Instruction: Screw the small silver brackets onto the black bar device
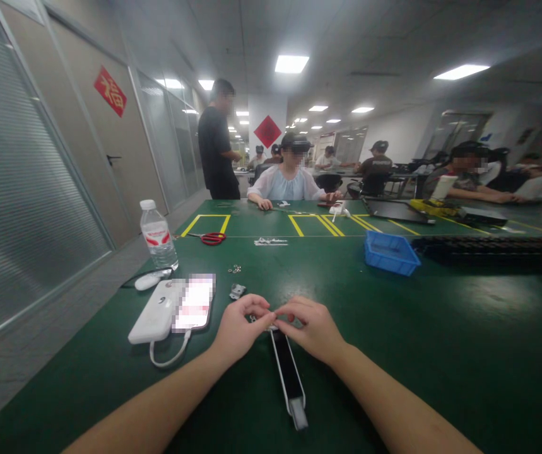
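Observation:
My left hand (243, 323) and my right hand (309, 323) meet at the far end of a long, narrow device (286, 362) with white edges and a black middle. It lies on the green table, its grey tip pointing towards me. Fingers and thumbs of both hands are pinched together there, and whatever small part sits between them is mostly covered. Just beyond my left hand is a small grey metal piece (237, 291). Several small rings (235, 268) lie farther away.
A white power bank (153, 315) is cabled to a phone (197, 302) on the left, near a water bottle (158, 236). Red-handled scissors (212, 238), thin metal strips (271, 242) and a blue bin (390, 252) stand farther off. A person (289, 180) sits opposite.

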`<state>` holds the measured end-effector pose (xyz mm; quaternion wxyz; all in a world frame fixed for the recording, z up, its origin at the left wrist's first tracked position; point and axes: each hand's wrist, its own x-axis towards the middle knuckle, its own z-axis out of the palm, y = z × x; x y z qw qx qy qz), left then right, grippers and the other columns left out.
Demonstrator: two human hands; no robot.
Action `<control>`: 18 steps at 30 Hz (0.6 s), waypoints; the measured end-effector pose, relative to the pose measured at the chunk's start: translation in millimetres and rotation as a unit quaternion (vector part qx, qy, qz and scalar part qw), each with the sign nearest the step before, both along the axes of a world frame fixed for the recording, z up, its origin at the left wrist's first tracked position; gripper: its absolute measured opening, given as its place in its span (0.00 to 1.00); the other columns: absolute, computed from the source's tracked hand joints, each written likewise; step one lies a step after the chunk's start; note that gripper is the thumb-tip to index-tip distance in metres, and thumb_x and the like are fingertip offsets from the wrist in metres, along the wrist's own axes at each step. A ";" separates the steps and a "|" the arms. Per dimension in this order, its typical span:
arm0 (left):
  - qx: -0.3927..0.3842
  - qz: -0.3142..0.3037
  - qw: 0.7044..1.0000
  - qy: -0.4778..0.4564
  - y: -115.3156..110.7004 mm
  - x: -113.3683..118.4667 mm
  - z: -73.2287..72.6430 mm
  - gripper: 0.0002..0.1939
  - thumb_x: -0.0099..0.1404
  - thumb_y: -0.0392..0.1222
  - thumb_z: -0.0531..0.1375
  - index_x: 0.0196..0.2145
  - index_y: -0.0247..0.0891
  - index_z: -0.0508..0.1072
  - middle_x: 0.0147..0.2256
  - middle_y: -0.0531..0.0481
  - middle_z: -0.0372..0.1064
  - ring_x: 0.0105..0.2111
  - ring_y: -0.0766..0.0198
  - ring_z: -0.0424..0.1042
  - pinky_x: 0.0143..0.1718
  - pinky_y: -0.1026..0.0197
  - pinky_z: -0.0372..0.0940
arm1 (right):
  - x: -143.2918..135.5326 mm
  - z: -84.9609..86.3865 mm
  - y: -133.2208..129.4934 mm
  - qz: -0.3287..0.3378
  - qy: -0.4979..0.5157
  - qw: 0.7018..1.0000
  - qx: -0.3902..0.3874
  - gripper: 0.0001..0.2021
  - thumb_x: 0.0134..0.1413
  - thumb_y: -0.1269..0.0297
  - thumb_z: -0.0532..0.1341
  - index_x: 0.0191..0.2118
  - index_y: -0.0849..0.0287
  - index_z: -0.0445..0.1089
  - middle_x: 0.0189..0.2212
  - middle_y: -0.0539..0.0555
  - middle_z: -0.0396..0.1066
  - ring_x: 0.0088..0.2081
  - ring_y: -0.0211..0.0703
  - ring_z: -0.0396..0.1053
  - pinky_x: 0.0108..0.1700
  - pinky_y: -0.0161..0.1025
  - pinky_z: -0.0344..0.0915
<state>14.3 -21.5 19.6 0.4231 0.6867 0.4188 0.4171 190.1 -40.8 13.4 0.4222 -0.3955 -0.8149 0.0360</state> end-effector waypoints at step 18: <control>-0.041 -0.016 0.998 -0.043 5.4 -2.0 -4.9 0.13 0.52 0.42 0.63 0.34 0.35 0.67 0.25 0.50 0.75 0.27 0.62 0.74 0.32 0.61 0.66 | 0.7 -1.5 0.3 -0.016 -0.032 0.998 0.055 0.08 0.56 0.67 0.57 0.33 0.59 0.75 0.27 0.53 0.73 0.29 0.37 0.69 0.32 0.31 0.65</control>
